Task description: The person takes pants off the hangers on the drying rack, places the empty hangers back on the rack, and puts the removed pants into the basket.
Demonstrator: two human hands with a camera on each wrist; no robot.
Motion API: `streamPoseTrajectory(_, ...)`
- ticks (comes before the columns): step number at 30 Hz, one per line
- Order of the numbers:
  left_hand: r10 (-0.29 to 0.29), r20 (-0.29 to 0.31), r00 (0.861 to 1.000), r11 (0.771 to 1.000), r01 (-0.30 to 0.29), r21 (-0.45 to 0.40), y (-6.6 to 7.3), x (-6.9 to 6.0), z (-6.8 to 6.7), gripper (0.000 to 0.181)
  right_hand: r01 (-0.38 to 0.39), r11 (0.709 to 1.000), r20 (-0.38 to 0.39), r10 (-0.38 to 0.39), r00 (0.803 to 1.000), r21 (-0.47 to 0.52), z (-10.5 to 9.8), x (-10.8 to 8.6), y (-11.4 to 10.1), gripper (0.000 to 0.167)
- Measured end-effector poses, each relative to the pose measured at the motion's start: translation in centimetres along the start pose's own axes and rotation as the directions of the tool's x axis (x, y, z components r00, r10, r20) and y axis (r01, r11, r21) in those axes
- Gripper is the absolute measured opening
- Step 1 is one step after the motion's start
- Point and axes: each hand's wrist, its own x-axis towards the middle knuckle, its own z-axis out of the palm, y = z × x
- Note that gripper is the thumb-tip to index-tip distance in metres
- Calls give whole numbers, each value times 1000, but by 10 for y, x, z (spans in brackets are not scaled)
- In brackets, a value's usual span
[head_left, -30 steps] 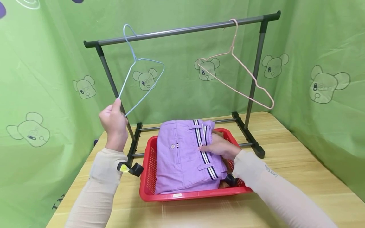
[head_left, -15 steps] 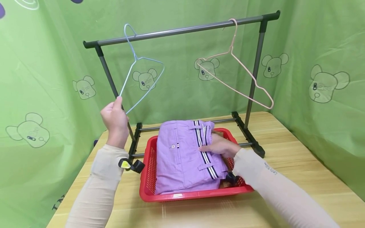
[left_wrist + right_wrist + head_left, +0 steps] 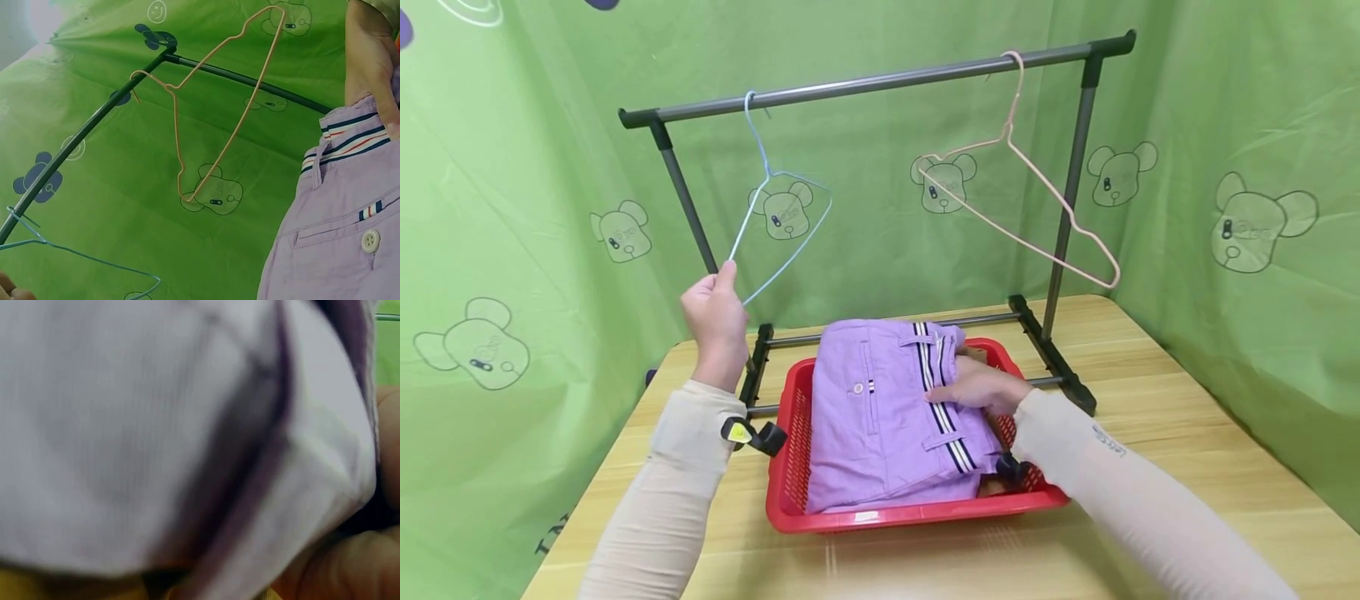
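My left hand [image 3: 717, 323] grips a light blue wire hanger [image 3: 767, 172] by its lower left corner. The hanger's hook is at the left part of the rack's rail [image 3: 880, 83] and appears to lie over it. Folded lilac trousers [image 3: 868, 433] with a striped waistband lie in a red basket [image 3: 940, 512]. At the waistband, my right hand [image 3: 981, 385] holds the trousers, thumb on top and the other fingers hidden inside or behind the cloth. Close-up trouser fabric [image 3: 112, 425] fills most of the right wrist view.
A pink wire hanger [image 3: 1009, 127] hangs near the right end of the rail. The rack's black feet [image 3: 1056, 367] stand on the wooden table [image 3: 1187, 467] behind the basket. Green printed curtain [image 3: 880, 242] surrounds the table.
My left hand has moved right, and the blue hanger has come down, its hook going from above the rail to rail height. My right hand and the trousers have hardly moved.
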Motion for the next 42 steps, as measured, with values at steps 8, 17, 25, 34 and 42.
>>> streamPoseTrajectory(8, 32, 18, 999, 999, -33, 29, -6, 0, 1, 38, 28, 989, 19, -25, 1000, -145, -1, 3, 4, 48)
streamPoseTrajectory(17, 78, -12, 997, 996, -78, -50, -8, 0, 1, 23, 31, 957, 4, -31, 999, -287, 1, 12, 8, 48)
streamPoseTrajectory(25, 57, -15, 998, 996, -58, -61, -8, -2, 0, 16, -34, 925, -34, 22, 999, -378, 6, 14, 12, 46)
streamPoseTrajectory(34, 39, -38, 999, 999, -40, -23, -19, -4, -2, 34, -65, 892, -56, 44, 997, -448, 11, 13, 17, 61)
streamPoseTrajectory(42, 23, -53, 998, 998, -26, -58, -25, -3, -3, 44, -68, 853, -40, 55, 998, -518, 12, 16, 17, 56)
